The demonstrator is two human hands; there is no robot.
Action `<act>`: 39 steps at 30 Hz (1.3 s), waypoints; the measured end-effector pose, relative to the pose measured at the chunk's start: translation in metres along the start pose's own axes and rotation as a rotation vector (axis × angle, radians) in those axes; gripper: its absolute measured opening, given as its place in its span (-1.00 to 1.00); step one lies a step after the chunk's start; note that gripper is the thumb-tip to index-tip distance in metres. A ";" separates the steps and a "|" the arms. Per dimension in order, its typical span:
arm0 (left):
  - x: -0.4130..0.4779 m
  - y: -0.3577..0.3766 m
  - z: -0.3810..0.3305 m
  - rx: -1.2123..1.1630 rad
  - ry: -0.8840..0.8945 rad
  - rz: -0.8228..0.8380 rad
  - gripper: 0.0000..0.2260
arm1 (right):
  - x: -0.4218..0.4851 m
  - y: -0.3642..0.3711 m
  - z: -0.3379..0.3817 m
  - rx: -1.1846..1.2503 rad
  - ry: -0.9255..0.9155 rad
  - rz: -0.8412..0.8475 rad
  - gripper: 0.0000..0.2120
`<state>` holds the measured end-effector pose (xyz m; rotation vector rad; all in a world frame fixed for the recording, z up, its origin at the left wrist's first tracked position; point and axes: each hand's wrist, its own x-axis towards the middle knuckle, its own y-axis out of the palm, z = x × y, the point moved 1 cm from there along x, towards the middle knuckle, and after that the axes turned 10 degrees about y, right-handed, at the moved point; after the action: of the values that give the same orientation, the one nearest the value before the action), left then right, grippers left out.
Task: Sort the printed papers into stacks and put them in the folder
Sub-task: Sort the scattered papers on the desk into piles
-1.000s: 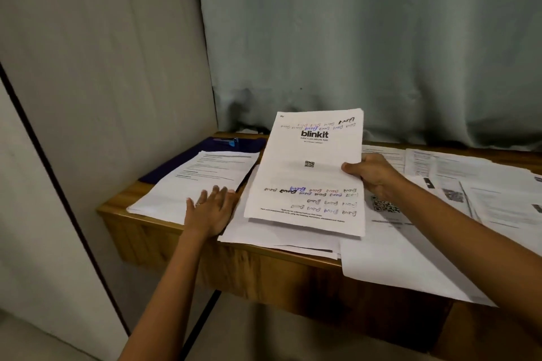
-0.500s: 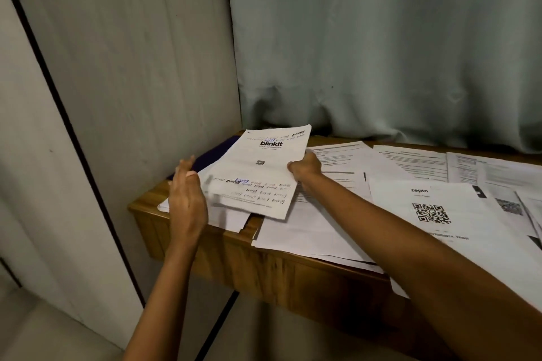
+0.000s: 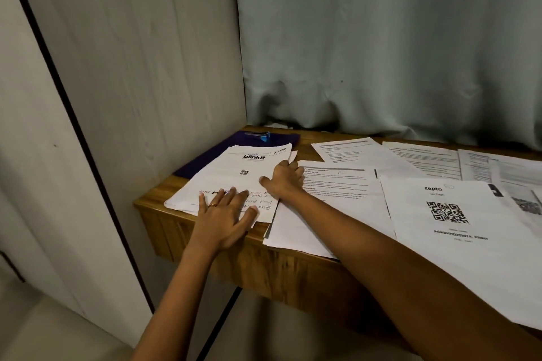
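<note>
a pale wall panel (image 3: 132, 53) is standing at the far left, meeting the left end of the wooden table (image 3: 264, 267). in that corner of the table a dark purple folder (image 3: 205, 161) is lying flat, with a small blue item (image 3: 262, 136) sitting on its far end; i cannot tell what the item is. a stack of papers (image 3: 181, 199) is lying over the near part of the folder, and the blinkit sheet (image 3: 234, 176), with a small qr code and handwritten lines, is lying on top of it.

the left hand (image 3: 223, 220) is pressing flat on the near edge of the blinkit sheet, with its fingers straight and spread and nothing held in it; a ring (image 3: 213, 205) is showing on one finger. the right hand (image 3: 286, 180) is resting on the right edge of the same sheet, with the thumb stretching left across the paper and the fingers bending down toward the edge. whether they are pinching the sheet or only lying on it, i cannot tell.

just beside the stack, under the right forearm, a sheet of printed text (image 3: 334, 184) is lying on more white sheets that are jutting over the table's front edge. further right a zepto sheet (image 3: 457, 231) with a large qr code is lying face up. more printed papers (image 3: 425, 158) are lying along the back of the table. a pale green curtain (image 3: 381, 38) is hanging behind the table.
</note>
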<state>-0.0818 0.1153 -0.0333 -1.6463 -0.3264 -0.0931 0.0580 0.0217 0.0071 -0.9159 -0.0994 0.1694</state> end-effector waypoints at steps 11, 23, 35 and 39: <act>0.008 -0.020 -0.005 -0.001 -0.047 0.028 -0.25 | 0.006 -0.029 -0.013 0.080 -0.052 0.040 -0.38; 0.050 -0.027 -0.138 -0.225 0.289 -0.147 -0.24 | 0.041 -0.145 -0.124 0.001 0.073 -0.191 -0.50; 0.081 0.029 -0.224 -0.323 0.328 0.039 -0.48 | 0.075 -0.192 -0.224 -0.124 0.266 -0.182 -0.54; 0.084 0.042 -0.224 -0.253 0.312 0.079 -0.48 | 0.090 -0.193 -0.225 -0.239 0.245 -0.131 -0.44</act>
<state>0.0395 -0.0954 -0.0286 -1.8600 -0.0103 -0.3398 0.2020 -0.2516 0.0254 -1.1573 0.0489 -0.0792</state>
